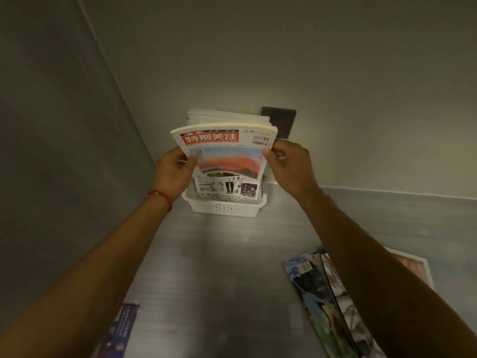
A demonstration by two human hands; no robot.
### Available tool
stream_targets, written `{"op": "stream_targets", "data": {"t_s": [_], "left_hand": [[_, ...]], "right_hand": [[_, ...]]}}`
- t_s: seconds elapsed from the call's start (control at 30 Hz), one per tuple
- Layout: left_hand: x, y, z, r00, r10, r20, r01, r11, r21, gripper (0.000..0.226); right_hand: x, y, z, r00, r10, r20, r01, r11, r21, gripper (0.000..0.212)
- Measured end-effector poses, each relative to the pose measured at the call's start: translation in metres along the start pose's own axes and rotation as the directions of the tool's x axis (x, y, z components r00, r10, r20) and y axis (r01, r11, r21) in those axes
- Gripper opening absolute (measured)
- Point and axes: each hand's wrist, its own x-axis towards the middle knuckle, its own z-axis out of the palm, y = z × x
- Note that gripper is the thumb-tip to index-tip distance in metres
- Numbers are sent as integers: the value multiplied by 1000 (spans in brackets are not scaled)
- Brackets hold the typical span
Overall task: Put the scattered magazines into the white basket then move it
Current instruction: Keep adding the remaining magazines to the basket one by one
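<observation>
White basket [224,205] at 12 o'clock held several magazines; both hands' grip [173,169] [290,165] pinched another [224,161] entering; three [333,301] remained on the counter [219,267].

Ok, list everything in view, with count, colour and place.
basket: one, white, on the counter against the back wall
held magazine: one, red title on white, upright, lower end in the basket
upright stack: count unclear, white edges, behind the held magazine
loose magazines: at least two, multicoloured, flat on the counter under the right arm
purple magazine: one, at the near left edge
wall plate: one, dark, behind the basket
counter: one, grey
bracelet: one, red, left wrist
left hand: grips the magazine's left edge
right hand: grips its right edge
</observation>
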Motion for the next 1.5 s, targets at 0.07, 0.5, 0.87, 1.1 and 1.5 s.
{"op": "stream_targets", "data": {"t_s": [0.07,0.5,0.87,1.1,1.5], "left_hand": [[14,-11,3,998,-57,2,57,998,-3,21],[30,-61,36,930,-365,46,368,924,-108,23],[13,-44,46,922,-379,-78,372,924,-89,39],[-122,-25,120,996,-79,28,74,987,140,54],[-284,-2,299,650,-22,760,-373,862,344,61]], "right_hand": [[8,4,16,1000,28,6,-28,999,-18,21],[0,43,90,911,397,110,-402,915,31,20],[-30,49,69,832,513,212,-555,775,302,25],[-146,119,-21,845,529,80,-535,834,135,25],[-326,233,-173,194,977,-85,-867,130,-481,99]]}}
